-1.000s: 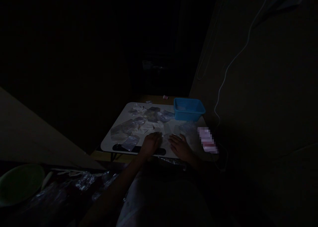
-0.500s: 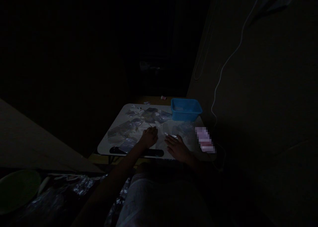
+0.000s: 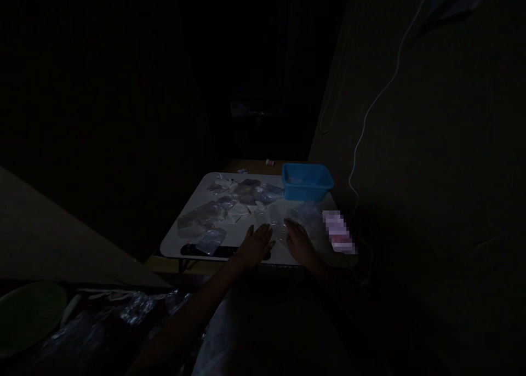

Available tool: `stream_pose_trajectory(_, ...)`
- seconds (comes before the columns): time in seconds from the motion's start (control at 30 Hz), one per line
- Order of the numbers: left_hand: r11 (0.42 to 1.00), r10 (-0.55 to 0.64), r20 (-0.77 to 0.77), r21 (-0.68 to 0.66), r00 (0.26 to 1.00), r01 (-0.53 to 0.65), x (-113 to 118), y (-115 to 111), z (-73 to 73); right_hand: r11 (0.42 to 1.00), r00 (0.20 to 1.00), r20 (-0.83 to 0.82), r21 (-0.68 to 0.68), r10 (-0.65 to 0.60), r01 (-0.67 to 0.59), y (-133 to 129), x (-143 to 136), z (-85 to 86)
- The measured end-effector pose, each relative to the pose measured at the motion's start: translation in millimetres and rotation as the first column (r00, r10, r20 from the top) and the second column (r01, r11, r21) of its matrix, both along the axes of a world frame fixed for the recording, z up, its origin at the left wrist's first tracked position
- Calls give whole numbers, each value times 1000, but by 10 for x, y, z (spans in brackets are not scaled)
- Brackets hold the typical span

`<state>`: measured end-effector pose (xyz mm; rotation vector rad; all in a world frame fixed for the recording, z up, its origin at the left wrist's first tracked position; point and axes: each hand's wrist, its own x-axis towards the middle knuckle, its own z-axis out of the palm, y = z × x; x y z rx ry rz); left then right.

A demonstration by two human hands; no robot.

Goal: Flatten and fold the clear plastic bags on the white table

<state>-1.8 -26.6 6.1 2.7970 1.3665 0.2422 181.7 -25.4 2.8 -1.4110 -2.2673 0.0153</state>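
"What do you make of the left end?"

"Thin plastic bags (image 3: 197,222) lie loosely over one another on the counter (image 3: 172,243), so a sleeve or a draught could drag several along at once. That small clear bag (image 3: 211,239) overlaps the dark strip (image 3: 230,250) by the near edge; a passing forearm might sweep it off."

"And the pale, papery pieces (image 3: 238,212)?"

"Close beside the left hand (image 3: 257,244). In this gloom, I'd say they're easily mistaken for plastic, or nudged under it."

"Is that hand gripping anything?"

"Doesn't look it. It's palm down, fingers spread. The clear plastic (image 3: 279,226) lies on the counter just ahead of and between the two hands, which are apart from each other. Its edges hardly show, so it could crease, or two layers could pass for one."

"The right hand (image 3: 299,243)?"

"Fingers stretched forward, not closed round anything. I can't tell whether either palm presses on the film. If both did, pulling apart might tear it."

"The blue basin (image 3: 306,193) seems steady."

"Upright, yes, at the far right, though a wide reach could knock it. The blurred pink thing (image 3: 340,233) worries me more: it's by the right edge, and an elbow might tip it over. Further right, that white cord (image 3: 364,129) could snag an arm."
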Motion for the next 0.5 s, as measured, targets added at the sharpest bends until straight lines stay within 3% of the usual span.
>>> stream_pose_trajectory(0.1, 1000, -16, -10, -21, 1000, 16, -47, 16, -6, 999, 995, -96, 45, -13, 17, 22, 53, -43)
stream_pose_trajectory(0.3, 998, -44, 22, -53, 999, 45, -77, 32, -2, 969, 972, -22, 88, 233, -231, -61, 114, -15)
stream_pose_trajectory(0.5, 992, -98, 105, -72, 990, 105, -111, 26, 21, 969, 972, 8, 78, 233, -233, -76, 101, 19)
